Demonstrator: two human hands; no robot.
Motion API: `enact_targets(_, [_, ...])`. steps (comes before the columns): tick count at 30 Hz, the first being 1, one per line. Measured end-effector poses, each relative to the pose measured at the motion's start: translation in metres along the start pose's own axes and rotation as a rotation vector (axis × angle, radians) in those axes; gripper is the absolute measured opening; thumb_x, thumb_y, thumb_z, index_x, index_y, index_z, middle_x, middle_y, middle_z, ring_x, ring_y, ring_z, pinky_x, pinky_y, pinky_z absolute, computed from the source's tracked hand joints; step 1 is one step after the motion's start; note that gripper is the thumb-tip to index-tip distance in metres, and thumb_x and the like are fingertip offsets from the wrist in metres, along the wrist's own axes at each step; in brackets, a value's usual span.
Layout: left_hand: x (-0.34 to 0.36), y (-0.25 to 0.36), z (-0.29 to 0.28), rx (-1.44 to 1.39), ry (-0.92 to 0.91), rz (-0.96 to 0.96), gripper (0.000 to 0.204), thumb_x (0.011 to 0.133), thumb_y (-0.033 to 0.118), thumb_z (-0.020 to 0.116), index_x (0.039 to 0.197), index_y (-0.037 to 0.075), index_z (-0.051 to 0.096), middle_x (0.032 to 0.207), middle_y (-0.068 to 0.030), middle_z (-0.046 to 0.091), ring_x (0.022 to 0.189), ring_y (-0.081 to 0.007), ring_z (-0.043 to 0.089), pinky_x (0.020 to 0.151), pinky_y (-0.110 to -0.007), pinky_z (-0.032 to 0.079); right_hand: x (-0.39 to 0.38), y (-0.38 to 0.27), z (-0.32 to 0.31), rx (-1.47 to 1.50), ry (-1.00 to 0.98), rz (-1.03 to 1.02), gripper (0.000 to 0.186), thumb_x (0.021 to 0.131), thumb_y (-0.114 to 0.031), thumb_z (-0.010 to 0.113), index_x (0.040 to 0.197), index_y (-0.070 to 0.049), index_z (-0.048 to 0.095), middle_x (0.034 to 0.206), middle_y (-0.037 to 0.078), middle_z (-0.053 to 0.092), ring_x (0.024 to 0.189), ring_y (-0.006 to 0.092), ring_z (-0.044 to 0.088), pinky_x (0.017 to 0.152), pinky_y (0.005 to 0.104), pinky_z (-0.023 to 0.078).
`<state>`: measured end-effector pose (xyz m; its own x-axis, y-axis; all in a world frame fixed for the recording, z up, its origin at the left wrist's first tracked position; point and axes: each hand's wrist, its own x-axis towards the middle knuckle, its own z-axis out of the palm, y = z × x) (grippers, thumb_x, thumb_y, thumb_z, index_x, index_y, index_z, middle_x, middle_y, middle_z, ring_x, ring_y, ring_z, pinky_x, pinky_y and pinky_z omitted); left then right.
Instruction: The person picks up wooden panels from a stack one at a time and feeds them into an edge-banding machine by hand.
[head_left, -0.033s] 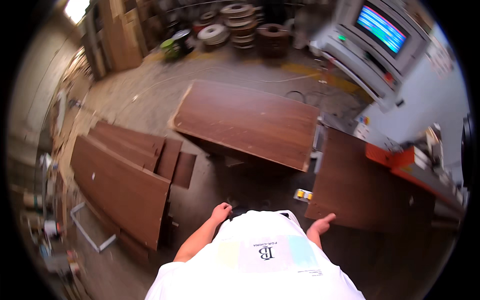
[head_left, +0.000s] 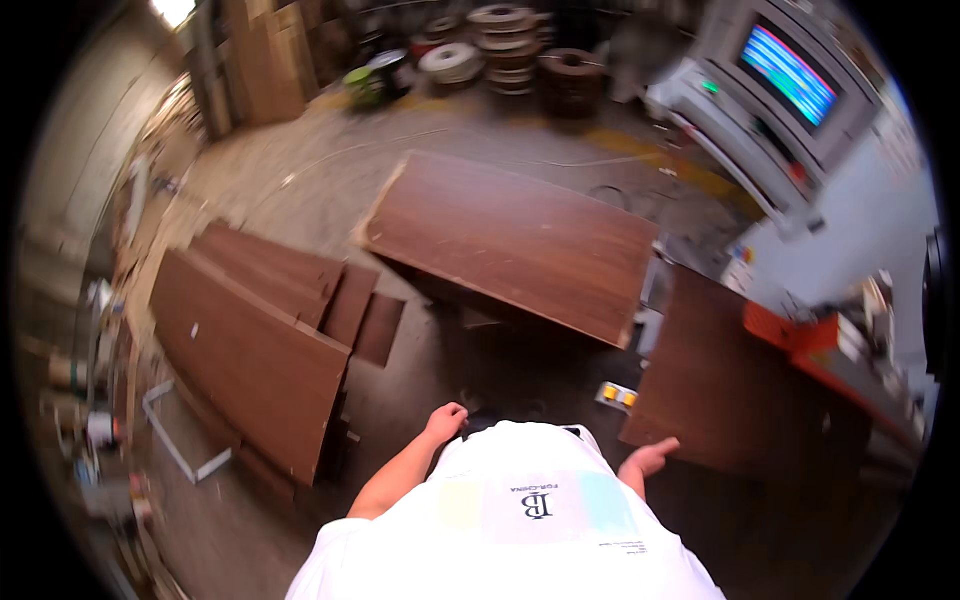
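Note:
My left hand hangs beside my white shirt, its fingers curled in, and nothing shows in it. On the other side, my right hand has its fingers stretched out at the near edge of a dark brown panel. Whether the fingertips touch that panel or only overlap it in the view, I cannot tell. Ahead of me lies a stack topped by a wide brown board, its near side in shadow. To my left, several brown boards lie in an uneven, fanned pile.
A machine with a lit screen stands at the far right, with an orange-red part over the panel. Yellow buttons on a small box sit by the panel. Edging rolls are at the back; a white frame lies left.
The surroundings have shifted slightly to the right in the view, and the left pile appears a little turned. My hands keep nearly the same pose.

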<state>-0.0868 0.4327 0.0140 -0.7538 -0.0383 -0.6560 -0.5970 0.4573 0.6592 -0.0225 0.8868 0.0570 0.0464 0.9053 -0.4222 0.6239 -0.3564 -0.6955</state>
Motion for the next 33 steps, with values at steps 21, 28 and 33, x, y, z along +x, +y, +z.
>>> enact_targets(21, [-0.100, -0.210, -0.106, -0.703, 0.394, -0.427, 0.021, 0.100, 0.025, 0.053, 0.106, 0.007, 0.063, 0.091, -0.0071, 0.071, 0.068, -0.0132, 0.064, 0.055, -0.028, 0.049, -0.052, 0.000, 0.084, -0.381, -0.110, -0.761, 0.064, 0.100, -0.052, 0.043, 0.103, 0.008, 0.069, 0.097, 0.020, 0.069, 0.090, 0.0298, 0.064, 0.084, 0.0369, 0.050])
enact_targets(28, [-0.092, -0.300, -0.217, -1.321, 0.715, -0.335, 0.024, 0.100, 0.029, 0.057, 0.111, 0.008, 0.059, 0.087, -0.0057, 0.069, 0.066, -0.0135, 0.065, 0.054, -0.028, 0.053, -0.177, 0.035, 0.146, -0.619, -0.795, -0.887, 0.058, 0.100, -0.047, 0.045, 0.099, 0.005, 0.070, 0.089, 0.016, 0.070, 0.083, 0.0248, 0.064, 0.079, 0.0354, 0.050])
enact_targets(33, [-0.085, -0.354, -0.281, -1.736, 0.992, -0.464, 0.060, 0.098, 0.049, 0.056, 0.135, 0.004, 0.046, 0.128, -0.0191, 0.059, 0.103, -0.0304, 0.065, 0.075, -0.039, 0.058, -0.232, 0.061, 0.174, -0.828, -1.236, -0.879, 0.054, 0.101, -0.044, 0.046, 0.096, 0.004, 0.071, 0.084, 0.013, 0.070, 0.077, 0.0212, 0.064, 0.075, 0.0344, 0.049])
